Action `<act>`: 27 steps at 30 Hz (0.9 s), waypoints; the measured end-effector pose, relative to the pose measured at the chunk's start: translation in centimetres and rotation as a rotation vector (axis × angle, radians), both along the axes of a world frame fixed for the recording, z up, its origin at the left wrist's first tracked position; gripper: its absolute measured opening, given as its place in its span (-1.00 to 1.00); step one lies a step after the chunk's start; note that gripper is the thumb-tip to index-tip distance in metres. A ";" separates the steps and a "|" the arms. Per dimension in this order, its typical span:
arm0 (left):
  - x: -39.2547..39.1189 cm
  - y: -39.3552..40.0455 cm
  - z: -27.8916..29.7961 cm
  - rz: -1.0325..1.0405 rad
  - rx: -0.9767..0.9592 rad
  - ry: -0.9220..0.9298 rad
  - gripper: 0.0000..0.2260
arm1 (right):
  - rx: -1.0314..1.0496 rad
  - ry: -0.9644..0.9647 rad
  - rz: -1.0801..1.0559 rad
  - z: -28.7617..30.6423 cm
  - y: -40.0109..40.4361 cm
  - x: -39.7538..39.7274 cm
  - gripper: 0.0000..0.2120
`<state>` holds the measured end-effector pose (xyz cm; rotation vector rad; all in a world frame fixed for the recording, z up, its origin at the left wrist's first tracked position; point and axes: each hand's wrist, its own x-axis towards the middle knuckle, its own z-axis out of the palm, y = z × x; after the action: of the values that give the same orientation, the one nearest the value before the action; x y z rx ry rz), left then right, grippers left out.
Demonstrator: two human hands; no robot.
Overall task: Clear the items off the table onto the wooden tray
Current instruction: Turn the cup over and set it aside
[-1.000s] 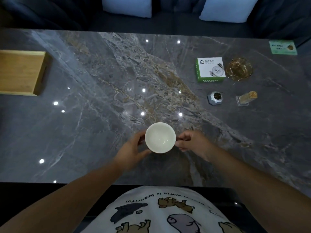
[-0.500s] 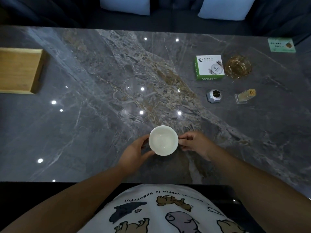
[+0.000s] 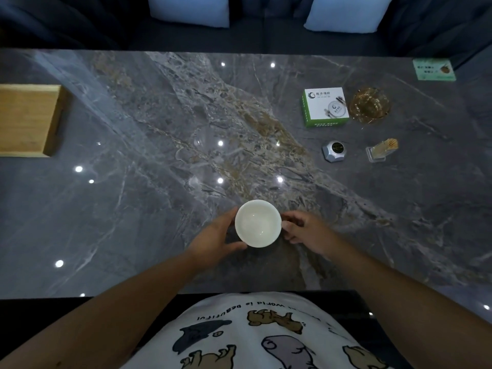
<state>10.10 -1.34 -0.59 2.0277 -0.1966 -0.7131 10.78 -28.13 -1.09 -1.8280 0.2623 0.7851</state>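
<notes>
I have the white bowl [image 3: 257,223] cupped between both hands near my edge of the table [image 3: 133,209]: my left hand [image 3: 215,239] curls round its left side with the thumb under the near rim, and my right hand [image 3: 303,231] pinches the right rim with fingers curled in. Whether the bowl is lifted or sitting on the marble I cannot tell from this angle. The bowl looks empty. The wooden tray [image 3: 26,119] lies far off to my left, at the table's edge and partly out of view, with nothing visible on it. I judge this to be the first pick, with the carry not yet begun. The next move calls for a level sweep leftward across bare marble and a soft set-down inside the tray. Well apart on my right wait the green-and-white box [image 3: 325,107], the amber glass dish [image 3: 370,105], the small silver device [image 3: 333,151] and the toothpick holder [image 3: 382,151].
</notes>
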 end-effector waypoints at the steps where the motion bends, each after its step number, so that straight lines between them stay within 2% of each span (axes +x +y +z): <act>1: 0.1 0.0 0.0 -0.019 0.014 -0.003 -0.21 | -0.020 -0.016 -0.001 -0.1 0.2 0.0 -0.68; 4: 0.1 -0.2 -0.2 -0.045 0.060 -0.022 -0.16 | -0.050 -0.067 -0.001 -0.1 0.9 -0.3 -0.64; 9: 0.2 -0.4 -0.3 -0.044 0.067 -0.045 -0.19 | -0.096 -0.112 -0.036 -0.1 1.9 -0.8 -0.81; 18: 1.1 -0.2 -0.1 -0.030 -0.021 -0.074 -0.28 | -0.183 -0.216 -0.146 1.1 3.0 -0.7 -0.77; 27: 2.1 -2.1 1.3 -0.205 0.009 -0.171 -0.29 | -0.229 -0.273 -0.286 2.4 1.8 -3.0 -0.77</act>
<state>12.20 -3.48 0.67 2.0973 -0.5075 -0.6661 7.76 -26.33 1.34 -2.0296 0.4380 0.3118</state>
